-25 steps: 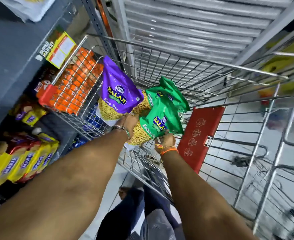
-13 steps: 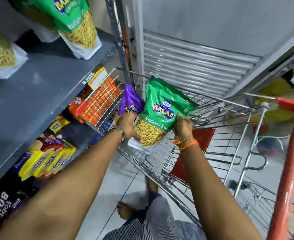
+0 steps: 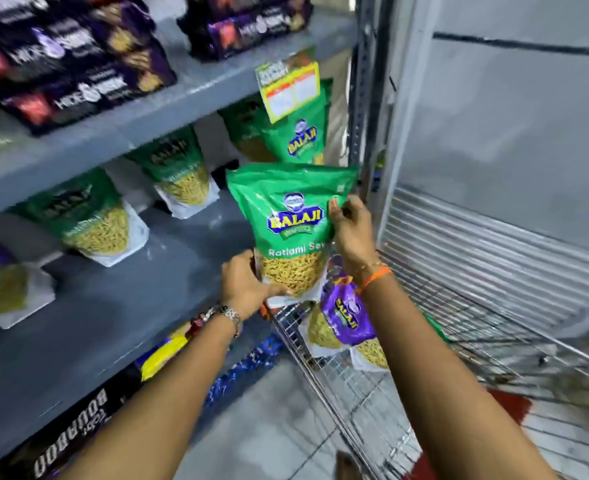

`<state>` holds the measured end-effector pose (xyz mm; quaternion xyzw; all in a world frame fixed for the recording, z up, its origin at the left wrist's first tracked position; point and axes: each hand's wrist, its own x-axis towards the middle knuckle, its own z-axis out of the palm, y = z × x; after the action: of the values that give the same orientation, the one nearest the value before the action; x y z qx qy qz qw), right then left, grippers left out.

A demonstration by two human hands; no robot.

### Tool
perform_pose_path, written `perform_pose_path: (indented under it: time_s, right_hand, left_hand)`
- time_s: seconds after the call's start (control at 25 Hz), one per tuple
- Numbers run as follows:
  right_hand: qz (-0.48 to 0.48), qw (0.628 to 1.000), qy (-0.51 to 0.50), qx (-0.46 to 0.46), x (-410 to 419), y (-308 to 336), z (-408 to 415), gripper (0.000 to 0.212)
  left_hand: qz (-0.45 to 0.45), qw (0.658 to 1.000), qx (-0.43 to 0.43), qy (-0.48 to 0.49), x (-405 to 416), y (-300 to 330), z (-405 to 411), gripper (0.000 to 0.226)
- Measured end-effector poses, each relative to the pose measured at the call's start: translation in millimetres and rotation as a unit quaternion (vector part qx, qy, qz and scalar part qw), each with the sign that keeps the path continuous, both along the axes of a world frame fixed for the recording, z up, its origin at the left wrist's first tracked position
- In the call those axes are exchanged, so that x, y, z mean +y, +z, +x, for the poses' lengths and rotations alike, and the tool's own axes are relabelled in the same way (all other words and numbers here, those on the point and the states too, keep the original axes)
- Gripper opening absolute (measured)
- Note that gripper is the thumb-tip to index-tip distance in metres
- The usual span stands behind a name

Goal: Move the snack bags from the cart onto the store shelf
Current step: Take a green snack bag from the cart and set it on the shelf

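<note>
Now held upright between cart [image 3: 407,344] and shelf [image 3: 119,306]: green bag [image 3: 291,230], left hand [image 3: 248,285] clamped at bottom corner, right hand [image 3: 351,230] pinching side edge. Probably light, soft, crinkly, slippery film; contents likely crushable. Best gripped at seams, not squeezed mid-belly.

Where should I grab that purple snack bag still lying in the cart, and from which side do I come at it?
Judging by its pose, take the purple bag by its upper edge, reaching down from above through the open top of the cart. It lies tilted against the wire side with another bag beneath, so the sides are boxed in. Both the left hand and right hand hold the green bag.
</note>
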<state>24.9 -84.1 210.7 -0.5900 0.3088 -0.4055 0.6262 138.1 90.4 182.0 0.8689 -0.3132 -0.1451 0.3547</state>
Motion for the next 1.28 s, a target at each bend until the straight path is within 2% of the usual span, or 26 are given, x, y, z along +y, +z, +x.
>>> perform_pose_path:
  time_s: [0.12,0.24,0.48,0.64,0.72,0.8,0.88,1.0,1.08,1.12,1.2,1.28]
  right_hand:
    - [-0.065,0.997,0.048,0.001,-2,38,71,0.021]
    - [-0.066,0.994,0.086,0.009,-1,53,128,0.027]
    - [-0.032,0.995,0.084,0.038,-5,34,192,0.034]
    - [-0.04,0.994,0.079,0.061,-12,21,202,0.023]
    - [-0.061,0.991,0.086,0.078,-16,13,206,0.03]
    - [-0.082,0.988,0.088,0.101,-19,10,208,0.034]
    - [-0.069,0.988,0.088,0.111,-22,11,205,0.028]
    - [0.014,0.99,0.119,0.072,-27,10,184,0.014]
    - [0.06,0.99,0.121,0.028,-30,5,153,0.004]
    - [0.086,0.99,0.112,0.005,-32,1,134,0.007]
    - [0.138,0.987,0.076,-0.033,-34,-9,92,0.009]
    - [0.179,0.982,0.03,-0.059,-32,-28,49,0.01]
  left_hand:
    - [-0.039,0.994,-0.023,0.097,8,14,48,0.078]
    - [-0.047,0.985,-0.031,0.16,8,14,94,0.076]
    - [-0.039,0.983,-0.036,0.175,-6,-4,151,0.069]
    - [-0.044,0.979,-0.032,0.194,-17,-22,154,0.076]
    - [-0.058,0.977,-0.02,0.204,-20,-32,150,0.073]
    - [-0.068,0.976,-0.024,0.207,-19,-36,148,0.072]
    - [-0.08,0.977,-0.025,0.198,-19,-37,145,0.077]
    - [-0.156,0.967,-0.015,0.203,-16,-37,133,0.104]
    - [-0.235,0.944,-0.017,0.233,-10,-38,114,0.118]
    - [-0.26,0.932,-0.031,0.249,-7,-40,103,0.115]
    - [-0.293,0.922,-0.049,0.249,-1,-45,80,0.094]
    - [-0.31,0.93,-0.043,0.191,-1,-53,60,0.068]
